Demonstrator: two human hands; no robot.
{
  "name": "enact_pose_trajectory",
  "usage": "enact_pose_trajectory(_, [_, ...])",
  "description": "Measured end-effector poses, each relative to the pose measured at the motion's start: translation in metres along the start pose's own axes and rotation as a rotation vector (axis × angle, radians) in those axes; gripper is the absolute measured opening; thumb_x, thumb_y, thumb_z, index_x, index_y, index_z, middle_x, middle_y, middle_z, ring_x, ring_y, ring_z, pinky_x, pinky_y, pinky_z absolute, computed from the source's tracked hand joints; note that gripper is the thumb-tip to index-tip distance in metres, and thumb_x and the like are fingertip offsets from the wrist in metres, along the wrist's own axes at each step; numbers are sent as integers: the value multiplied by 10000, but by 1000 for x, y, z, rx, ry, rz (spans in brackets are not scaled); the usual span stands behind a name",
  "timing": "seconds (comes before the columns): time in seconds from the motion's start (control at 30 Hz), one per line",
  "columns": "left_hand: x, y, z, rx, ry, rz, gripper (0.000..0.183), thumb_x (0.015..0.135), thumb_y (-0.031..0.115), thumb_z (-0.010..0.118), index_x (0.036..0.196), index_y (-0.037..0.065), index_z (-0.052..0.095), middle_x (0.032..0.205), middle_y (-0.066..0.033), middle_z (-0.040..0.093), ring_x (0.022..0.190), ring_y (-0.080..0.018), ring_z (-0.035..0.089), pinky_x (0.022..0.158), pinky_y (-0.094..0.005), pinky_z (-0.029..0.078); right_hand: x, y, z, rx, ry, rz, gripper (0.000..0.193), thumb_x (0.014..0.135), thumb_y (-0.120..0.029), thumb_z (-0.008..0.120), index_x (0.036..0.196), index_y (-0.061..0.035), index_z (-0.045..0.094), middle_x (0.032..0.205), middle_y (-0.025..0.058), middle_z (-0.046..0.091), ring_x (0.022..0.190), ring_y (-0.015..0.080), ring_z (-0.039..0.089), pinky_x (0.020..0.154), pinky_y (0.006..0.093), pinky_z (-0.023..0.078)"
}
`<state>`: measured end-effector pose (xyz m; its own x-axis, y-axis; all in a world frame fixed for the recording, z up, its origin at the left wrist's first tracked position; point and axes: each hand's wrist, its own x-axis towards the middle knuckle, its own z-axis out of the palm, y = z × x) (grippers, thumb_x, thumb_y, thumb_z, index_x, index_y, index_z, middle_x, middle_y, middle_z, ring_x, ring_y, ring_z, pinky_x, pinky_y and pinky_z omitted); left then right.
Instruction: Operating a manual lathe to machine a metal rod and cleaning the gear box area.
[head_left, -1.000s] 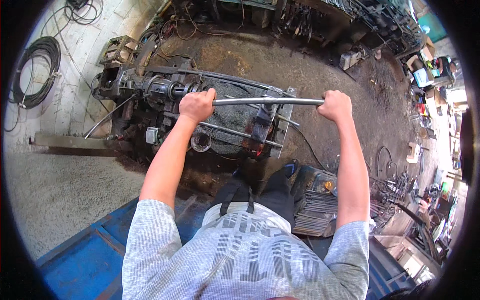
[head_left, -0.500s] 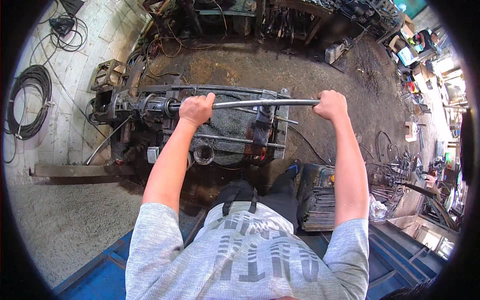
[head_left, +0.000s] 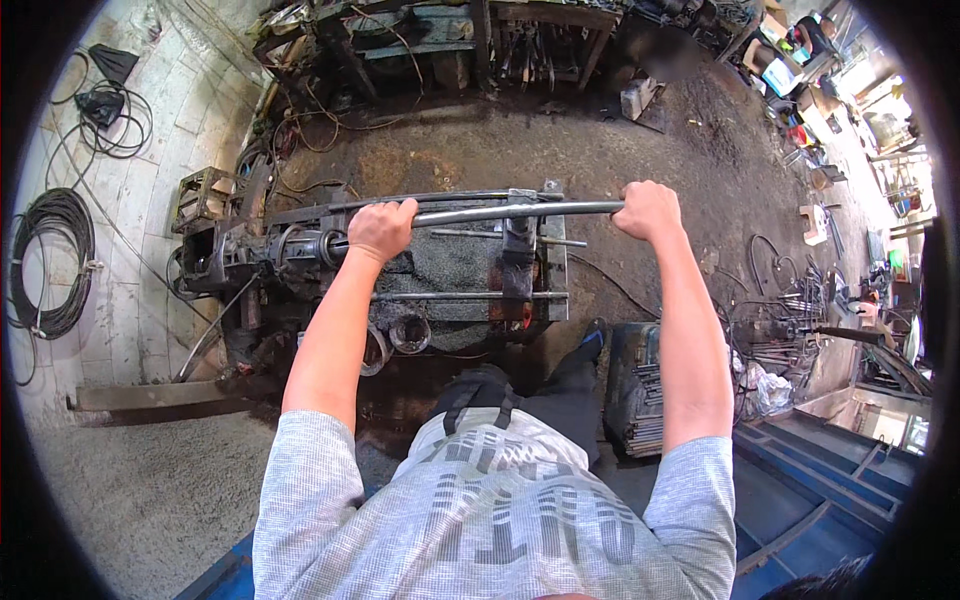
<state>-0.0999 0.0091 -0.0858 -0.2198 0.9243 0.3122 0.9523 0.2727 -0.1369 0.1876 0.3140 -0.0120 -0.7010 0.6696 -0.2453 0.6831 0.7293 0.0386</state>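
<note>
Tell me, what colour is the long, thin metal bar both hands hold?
The long, thin metal bar is shiny silver-grey, clearest in the head view.

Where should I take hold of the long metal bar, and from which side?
Hands wide apart on the metal bar, probably overhand from the near side, as the left hand and right hand hold it. It is long, slender and lies roughly crosswise, so a wide grip should steady it. Avoid the stretch crossing the dark block, where finger room may be tight.
</note>
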Motion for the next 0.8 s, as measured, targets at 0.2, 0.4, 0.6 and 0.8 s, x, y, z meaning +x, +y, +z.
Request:
enact_pose_trajectory(0.2, [3, -4, -1, -12, 28, 34, 106, 705, 95, 591, 784, 115, 523, 643, -90, 621, 616, -271, 649, 570, -392, 516, -4, 0, 4, 18, -3, 21, 262, 642, -198, 598, 794, -36, 737, 874, 202, 706, 846, 359, 693, 782, 427, 554])
enact_pose_trajectory(0.4, [7, 2, -2, -31, 22, 2, 117, 700, 115, 608, 784, 123, 527, 642, -87, 619, 610, -274, 645, 571, -401, 513, -4, 10, 7, 1, 52, -50, 245, 645, -191, 600, 790, -46, 735, 834, 191, 704, 806, 360, 693, 742, 434, 555])
enact_pose_trajectory(0.6, [6, 9, -7, -12, -38, -156, 82, 742, 164, 605, 791, 128, 550, 647, -90, 646, 609, -284, 658, 555, -420, 509, 3, 13, -2, 53, 28, -122, 231, 663, -200, 598, 825, -98, 727, 799, 178, 697, 789, 343, 694, 705, 440, 555])
enact_pose_trajectory(0.8, [7, 53, -31, -1, -168, -472, 121, 754, 216, 650, 786, 132, 569, 666, -101, 664, 646, -323, 666, 582, -467, 507, 27, 36, 7, 67, 50, -274, 221, 675, -202, 591, 829, -99, 712, 794, 175, 697, 780, 343, 694, 699, 444, 557])
